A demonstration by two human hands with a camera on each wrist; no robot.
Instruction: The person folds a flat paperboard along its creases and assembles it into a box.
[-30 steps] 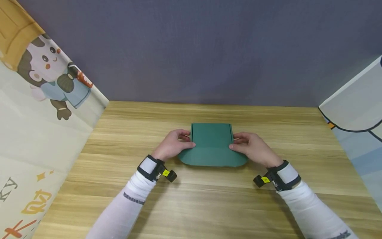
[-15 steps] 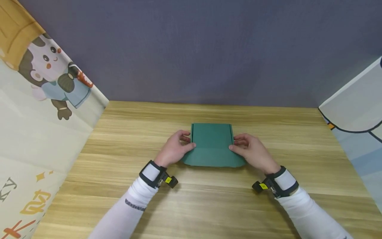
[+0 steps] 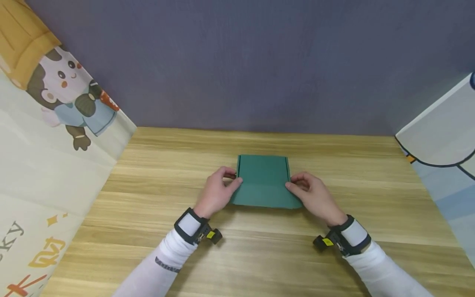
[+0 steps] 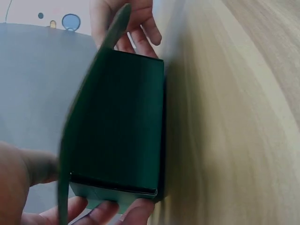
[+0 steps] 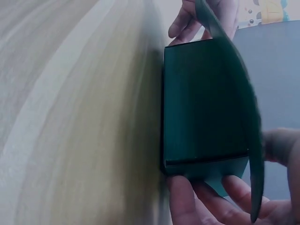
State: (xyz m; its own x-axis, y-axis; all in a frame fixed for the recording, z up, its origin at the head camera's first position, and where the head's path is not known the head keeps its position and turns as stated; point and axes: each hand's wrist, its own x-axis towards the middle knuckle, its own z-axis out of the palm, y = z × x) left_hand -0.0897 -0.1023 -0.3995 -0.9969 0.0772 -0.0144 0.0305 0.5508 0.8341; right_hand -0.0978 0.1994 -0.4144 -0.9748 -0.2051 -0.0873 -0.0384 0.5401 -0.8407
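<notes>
Soft shadows cross the bright tabletop [image 3: 256,255]; both wrist views look blurry.

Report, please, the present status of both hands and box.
Left hand and right hand holding green box at opposite sides. Lid down, front flap untucked. No obstacle seen.

Background, head view. A wood-grained surface [image 3: 259,255] in pale yellow-brown, its streaks running from side to side, meets a plain, dark blue-grey back wall [image 3: 245,62] along a nearly straight edge. At left, a lightly creased, cream side wall [image 3: 22,173] bears a printed cartoon figure [image 3: 70,90] with a tall yellow hat [image 3: 26,41]; below are a small star [image 3: 52,220] and partly cropped lettering [image 3: 48,251]. At right, a second side wall [image 3: 441,123] shows a dark-outlined grey shape above pale blue bands. Soft light leaves a faint sheen on the surface.
</notes>
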